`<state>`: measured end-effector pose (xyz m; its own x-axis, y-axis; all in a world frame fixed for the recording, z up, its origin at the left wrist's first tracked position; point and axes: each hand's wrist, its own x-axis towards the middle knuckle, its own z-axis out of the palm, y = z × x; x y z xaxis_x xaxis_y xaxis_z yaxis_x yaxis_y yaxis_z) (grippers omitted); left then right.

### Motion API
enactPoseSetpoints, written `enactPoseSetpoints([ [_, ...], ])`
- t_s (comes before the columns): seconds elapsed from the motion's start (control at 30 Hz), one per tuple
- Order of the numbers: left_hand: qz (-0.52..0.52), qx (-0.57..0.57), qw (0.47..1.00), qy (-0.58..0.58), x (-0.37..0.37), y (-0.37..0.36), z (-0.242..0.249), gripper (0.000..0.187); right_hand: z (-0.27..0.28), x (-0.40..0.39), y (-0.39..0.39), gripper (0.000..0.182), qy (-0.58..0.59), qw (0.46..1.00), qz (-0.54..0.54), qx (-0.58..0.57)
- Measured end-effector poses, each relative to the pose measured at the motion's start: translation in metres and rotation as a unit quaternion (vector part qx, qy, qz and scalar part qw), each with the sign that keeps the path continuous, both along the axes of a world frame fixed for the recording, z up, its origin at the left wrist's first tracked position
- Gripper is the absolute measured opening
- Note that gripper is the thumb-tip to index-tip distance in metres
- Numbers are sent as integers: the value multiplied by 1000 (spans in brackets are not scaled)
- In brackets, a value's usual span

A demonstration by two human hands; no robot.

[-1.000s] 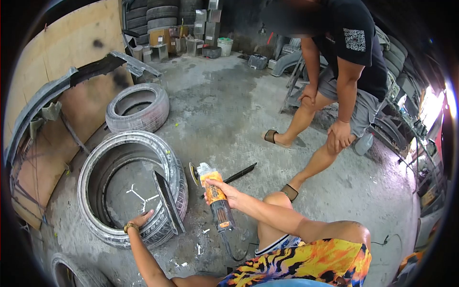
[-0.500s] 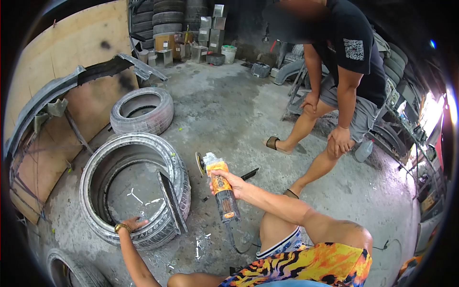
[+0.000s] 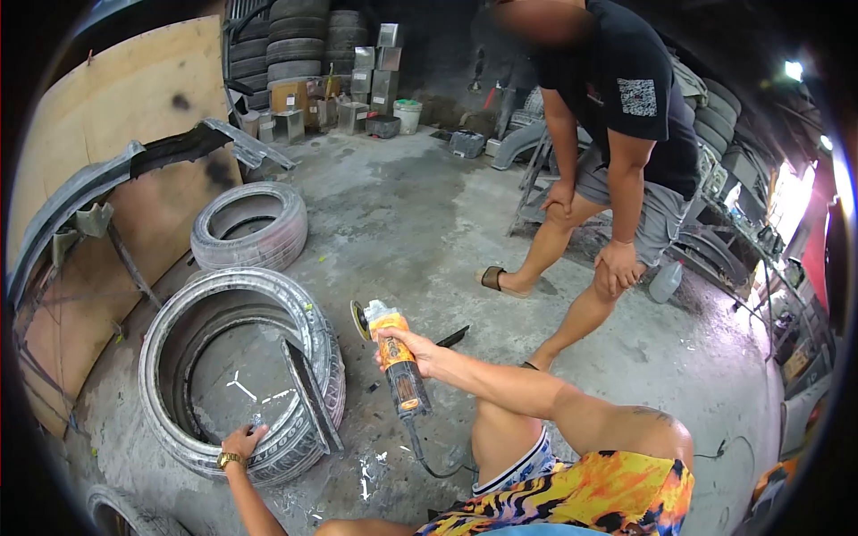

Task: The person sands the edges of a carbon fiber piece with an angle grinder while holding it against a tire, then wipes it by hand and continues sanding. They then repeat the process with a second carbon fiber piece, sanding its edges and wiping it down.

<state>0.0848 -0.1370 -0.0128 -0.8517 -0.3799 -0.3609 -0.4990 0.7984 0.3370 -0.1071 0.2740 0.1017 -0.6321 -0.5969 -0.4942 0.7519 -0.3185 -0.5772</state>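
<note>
My right hand (image 3: 409,350) is wrapped round the yellow and black body of an angle grinder (image 3: 407,389), held above the floor with its disc up and to the left. Its cord trails down toward my knee. My left hand (image 3: 242,442), with a gold watch at the wrist, rests on the near rim of a dusty tire (image 3: 165,393) lying on its side. The fingers look stretched out, though partly hidden. A long dark strip (image 3: 309,393) leans across the tire's right side. White scraps (image 3: 241,386) lie on the floor inside it.
A second tire (image 3: 286,241) lies beyond, and another (image 3: 112,514) at lower left. A co-worker (image 3: 617,116) bends forward at right, hands on knees. A dark piece (image 3: 453,337) lies on the floor. Metal cans (image 3: 384,89) and stacked tires (image 3: 295,40) stand at the back.
The view has shifted, so most things sit a little further left. My left hand stays on the tire rim, its fingers now pointing more upward. The grinder remains in my right hand.
</note>
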Motion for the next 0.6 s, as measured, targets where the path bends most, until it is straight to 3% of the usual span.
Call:
enactPoseSetpoints([
  [0.2, -5, -23, 999, 23, 5, 9, 6, 67, -12, -11, 8, 41, -27, 999, -29, 8],
  [0.43, 40, -159, 955, 246, 12, 9, -26, 38, -17, -21, 17, 34, -39, 998, -56, 2],
  [0.6, 39, -167, 949, 265, 34, 18, -26, 31, -24, -25, 16, 33, -32, 997, -71, -3],
])
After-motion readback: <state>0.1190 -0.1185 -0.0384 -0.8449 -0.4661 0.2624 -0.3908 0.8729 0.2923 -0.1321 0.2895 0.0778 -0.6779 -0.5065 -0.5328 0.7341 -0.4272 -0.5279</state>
